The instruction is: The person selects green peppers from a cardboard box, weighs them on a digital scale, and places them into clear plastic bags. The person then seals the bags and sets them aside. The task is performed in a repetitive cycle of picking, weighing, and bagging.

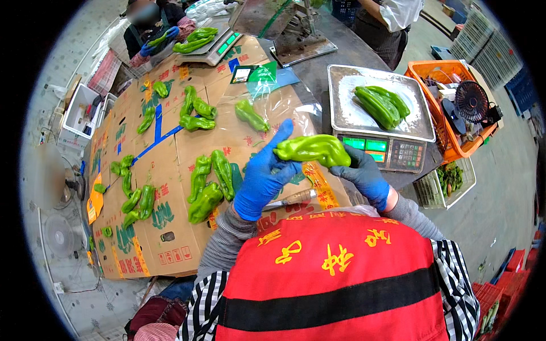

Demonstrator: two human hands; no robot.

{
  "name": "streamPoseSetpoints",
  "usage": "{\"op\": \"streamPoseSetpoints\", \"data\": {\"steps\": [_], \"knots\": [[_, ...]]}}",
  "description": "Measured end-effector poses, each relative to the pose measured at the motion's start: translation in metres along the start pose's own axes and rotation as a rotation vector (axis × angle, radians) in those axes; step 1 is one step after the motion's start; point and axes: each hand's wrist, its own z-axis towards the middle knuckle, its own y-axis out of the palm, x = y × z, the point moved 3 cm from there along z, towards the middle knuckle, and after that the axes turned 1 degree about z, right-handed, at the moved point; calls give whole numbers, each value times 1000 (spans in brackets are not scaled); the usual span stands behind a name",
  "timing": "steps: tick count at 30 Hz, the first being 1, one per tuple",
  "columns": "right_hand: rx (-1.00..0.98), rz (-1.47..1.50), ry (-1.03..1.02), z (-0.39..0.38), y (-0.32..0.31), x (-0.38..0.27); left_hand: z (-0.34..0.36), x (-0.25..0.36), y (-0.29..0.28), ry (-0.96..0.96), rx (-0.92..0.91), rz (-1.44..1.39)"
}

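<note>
A long, wrinkled green pepper is stretched between my two gloved hands above the cardboard. My left hand, in a blue glove, is closed on its left end, the index finger pointing up. At its right end, the fingers of my right hand, in a darker glove, pinch the tip. Below the pepper, a wooden-handled knife lies on the cardboard, its blade partly hidden by my left hand. Several green peppers lie just left of my left hand. Another single pepper rests beyond it on clear plastic.
Beyond my right hand stands a digital scale bearing green peppers. An orange crate holds a small black fan. Flattened cardboard covers the table. Across it, a person in blue gloves holds a pepper near a second scale.
</note>
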Motion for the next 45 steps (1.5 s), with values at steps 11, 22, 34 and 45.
{"op": "streamPoseSetpoints", "data": {"steps": [11, 22, 34, 45], "knots": [[118, -685, -671, -2, -14, -17, -2, -1, 18, 10, -125, -80], [271, -321, -367, 23, -92, -33, -4, -31, 12, -218, -56, -231], [734, -729, -386, 24, -197, -77, -33, -54, 0, -307, 60, -123], [638, -366, -490, -13, -159, -93, -48, -64, 4, -477, 87, -206]]}}
